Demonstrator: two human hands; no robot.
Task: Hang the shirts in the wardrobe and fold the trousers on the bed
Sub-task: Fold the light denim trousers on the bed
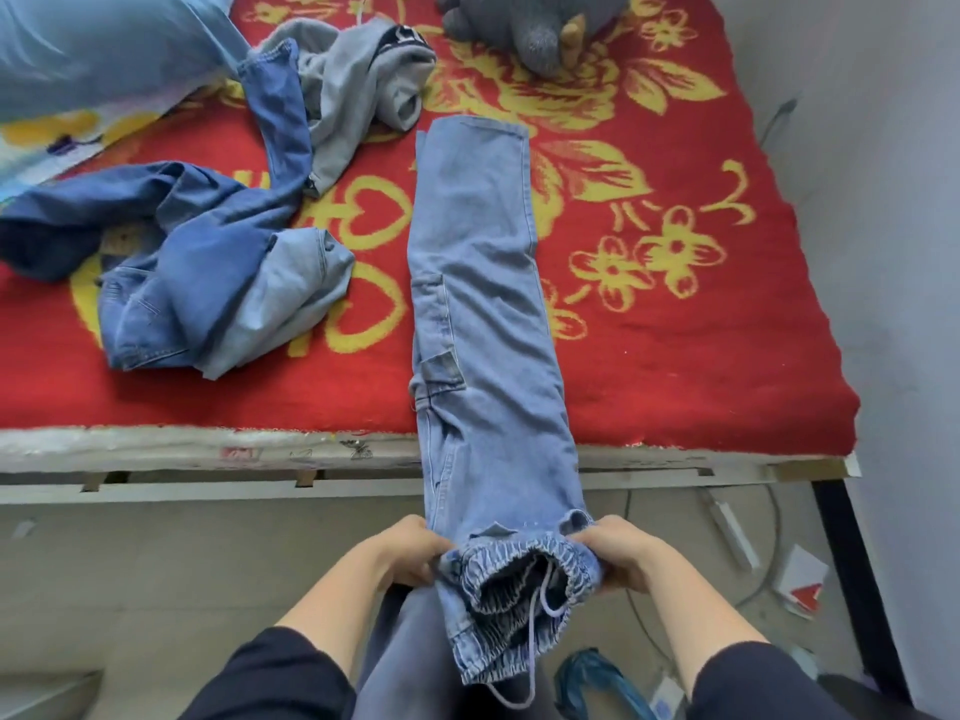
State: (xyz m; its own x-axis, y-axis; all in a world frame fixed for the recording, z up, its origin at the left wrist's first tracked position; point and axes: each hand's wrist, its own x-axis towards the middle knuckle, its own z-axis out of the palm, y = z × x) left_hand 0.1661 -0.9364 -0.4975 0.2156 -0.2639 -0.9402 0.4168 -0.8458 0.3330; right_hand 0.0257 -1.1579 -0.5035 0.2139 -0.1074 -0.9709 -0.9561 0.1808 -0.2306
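A pair of light blue jeans [483, 314] lies lengthwise on the bed [675, 356], folded leg on leg, hems far from me and the elastic waistband hanging over the near edge. My left hand [415, 550] grips the waistband's left side. My right hand [615, 553] grips its right side. A drawstring dangles from the waistband. To the left, a darker blue pair of jeans [171, 262] lies crumpled on the red and yellow flowered blanket. Behind it lies a grey garment [358, 80] in a heap.
A grey plush toy [540, 28] sits at the far edge of the bed. A light blue pillow [104, 49] lies at the far left. A grey wall [883, 200] runs along the right. Cables, papers and a blue bag [592, 678] lie on the floor.
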